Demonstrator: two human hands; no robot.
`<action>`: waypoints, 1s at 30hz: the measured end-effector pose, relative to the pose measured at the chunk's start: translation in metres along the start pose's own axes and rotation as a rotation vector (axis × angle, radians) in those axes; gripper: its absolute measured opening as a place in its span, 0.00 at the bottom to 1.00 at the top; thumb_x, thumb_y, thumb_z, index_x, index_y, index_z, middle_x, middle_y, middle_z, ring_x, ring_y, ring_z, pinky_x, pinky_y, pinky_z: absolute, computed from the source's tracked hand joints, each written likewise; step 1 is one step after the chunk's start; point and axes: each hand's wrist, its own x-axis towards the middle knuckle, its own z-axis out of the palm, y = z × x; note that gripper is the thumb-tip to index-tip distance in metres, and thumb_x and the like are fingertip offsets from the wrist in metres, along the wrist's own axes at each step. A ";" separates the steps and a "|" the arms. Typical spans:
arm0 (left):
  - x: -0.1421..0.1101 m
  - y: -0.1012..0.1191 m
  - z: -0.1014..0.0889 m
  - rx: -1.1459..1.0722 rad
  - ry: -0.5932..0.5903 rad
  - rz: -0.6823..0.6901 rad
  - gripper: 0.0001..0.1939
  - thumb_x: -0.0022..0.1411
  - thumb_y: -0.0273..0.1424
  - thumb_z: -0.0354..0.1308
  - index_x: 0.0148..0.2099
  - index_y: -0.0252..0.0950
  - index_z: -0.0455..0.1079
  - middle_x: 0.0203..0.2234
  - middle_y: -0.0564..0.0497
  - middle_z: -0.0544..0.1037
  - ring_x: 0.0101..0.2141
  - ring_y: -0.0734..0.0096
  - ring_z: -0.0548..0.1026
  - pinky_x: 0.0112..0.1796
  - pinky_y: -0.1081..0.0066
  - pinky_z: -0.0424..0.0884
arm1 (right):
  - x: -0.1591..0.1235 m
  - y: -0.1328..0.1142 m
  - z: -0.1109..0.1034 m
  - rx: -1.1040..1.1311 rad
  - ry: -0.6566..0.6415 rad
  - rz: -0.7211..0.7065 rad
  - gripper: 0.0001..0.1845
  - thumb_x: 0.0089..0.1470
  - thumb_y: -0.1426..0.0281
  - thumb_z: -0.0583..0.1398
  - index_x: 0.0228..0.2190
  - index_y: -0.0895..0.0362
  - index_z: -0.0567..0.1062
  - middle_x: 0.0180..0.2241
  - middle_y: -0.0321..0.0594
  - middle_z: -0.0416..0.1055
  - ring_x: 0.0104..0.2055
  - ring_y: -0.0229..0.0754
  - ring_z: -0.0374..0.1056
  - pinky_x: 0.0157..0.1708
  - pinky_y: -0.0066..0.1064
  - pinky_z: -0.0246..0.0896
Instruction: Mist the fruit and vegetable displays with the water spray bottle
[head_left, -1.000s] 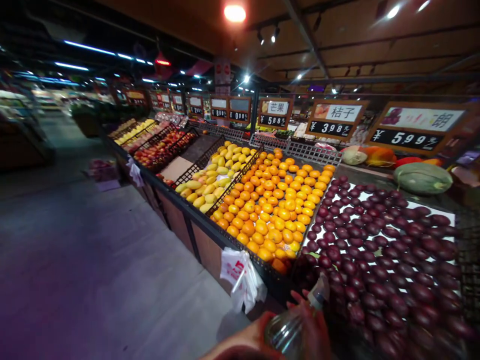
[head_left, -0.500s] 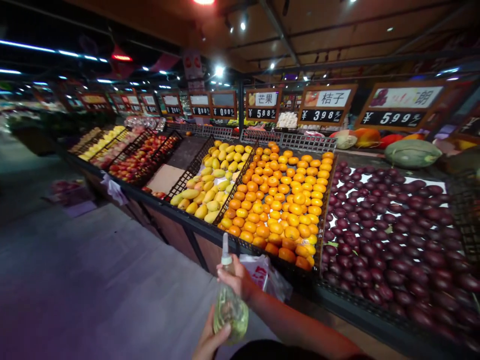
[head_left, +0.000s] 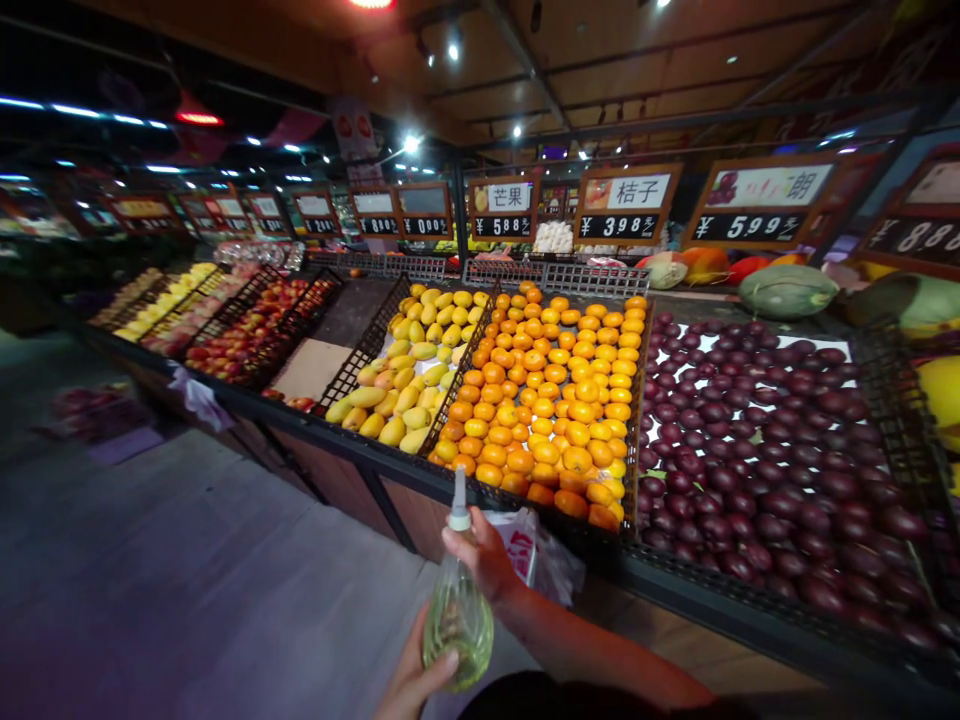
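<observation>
A: Where's the bottle [head_left: 461, 620]?

B: At six o'clock in the view, roughly upright in front of the bench [head_left: 337, 475], its nozzle [head_left: 460, 488] pointing to twelve.

A: Which hand has it?

B: Both. The right hand [head_left: 484, 560] reaches in from four o'clock and holds the neck, thumb across the front. The left hand [head_left: 420, 665] comes from seven and clasps the lower body, thumb laid over the near side.

A: And the fingers?

B: The right ones are curled closed on the neck; the left ones bend around the body on its nine o'clock side (the bottle hides their tips, so I can't tell how those lie).

A: Anything in it?

B: Some pale yellow-green liquid [head_left: 469, 640] shows through the clear wall.

A: What's around?

B: Take the bottle as the clock's centre. The bag [head_left: 551, 560] is at two, just beyond the right wrist, against the bench's front. Oranges [head_left: 540, 400] lie at one, mangoes [head_left: 409, 375] between eleven and twelve, with a lattice divider [head_left: 459, 390] between them. Past two, well apart, there's purple fruit [head_left: 750, 470], and a melon [head_left: 789, 291] behind it.
</observation>
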 end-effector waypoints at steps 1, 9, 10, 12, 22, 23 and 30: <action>0.007 0.001 0.006 0.031 -0.072 0.008 0.45 0.46 0.52 0.77 0.63 0.41 0.74 0.59 0.41 0.80 0.65 0.34 0.70 0.68 0.46 0.62 | -0.004 -0.001 -0.012 0.007 0.059 0.005 0.21 0.48 0.51 0.72 0.37 0.51 0.78 0.36 0.37 0.77 0.41 0.51 0.72 0.46 0.42 0.67; 0.060 0.012 0.087 0.091 -0.546 -0.034 0.49 0.41 0.52 0.81 0.62 0.39 0.70 0.58 0.39 0.79 0.61 0.34 0.72 0.62 0.46 0.66 | -0.042 -0.021 -0.106 0.094 0.512 -0.026 0.32 0.47 0.43 0.70 0.46 0.51 0.80 0.51 0.47 0.80 0.52 0.59 0.75 0.54 0.51 0.69; 0.064 0.011 0.097 0.078 -0.593 -0.055 0.49 0.40 0.51 0.81 0.61 0.39 0.71 0.58 0.39 0.79 0.61 0.35 0.72 0.62 0.47 0.66 | -0.048 -0.023 -0.116 0.110 0.570 -0.037 0.34 0.46 0.42 0.70 0.46 0.51 0.80 0.52 0.48 0.79 0.53 0.60 0.76 0.54 0.52 0.69; 0.071 0.007 0.116 0.062 -0.683 -0.110 0.48 0.40 0.50 0.82 0.60 0.39 0.71 0.57 0.41 0.79 0.60 0.38 0.73 0.60 0.48 0.67 | -0.058 -0.026 -0.135 0.113 0.660 -0.070 0.35 0.46 0.41 0.70 0.48 0.51 0.80 0.54 0.48 0.79 0.55 0.60 0.75 0.56 0.53 0.68; 0.074 0.003 0.136 0.037 -0.716 -0.152 0.45 0.40 0.48 0.82 0.58 0.36 0.73 0.52 0.42 0.81 0.55 0.43 0.76 0.59 0.49 0.67 | -0.060 -0.032 -0.152 0.052 0.743 -0.074 0.37 0.46 0.37 0.69 0.45 0.54 0.81 0.50 0.49 0.81 0.54 0.61 0.75 0.56 0.53 0.68; 0.072 0.004 0.132 0.011 -0.698 -0.147 0.45 0.41 0.47 0.82 0.58 0.37 0.73 0.53 0.42 0.81 0.57 0.42 0.75 0.60 0.48 0.66 | -0.055 -0.033 -0.146 0.045 0.718 -0.058 0.38 0.45 0.36 0.69 0.44 0.54 0.81 0.50 0.49 0.81 0.54 0.62 0.75 0.56 0.53 0.68; 0.051 0.013 0.087 -0.063 -0.415 -0.007 0.48 0.41 0.51 0.81 0.62 0.40 0.72 0.58 0.39 0.79 0.61 0.35 0.73 0.64 0.44 0.64 | -0.016 -0.036 -0.093 0.039 0.319 -0.018 0.39 0.44 0.38 0.72 0.48 0.52 0.82 0.54 0.51 0.79 0.55 0.62 0.75 0.57 0.54 0.69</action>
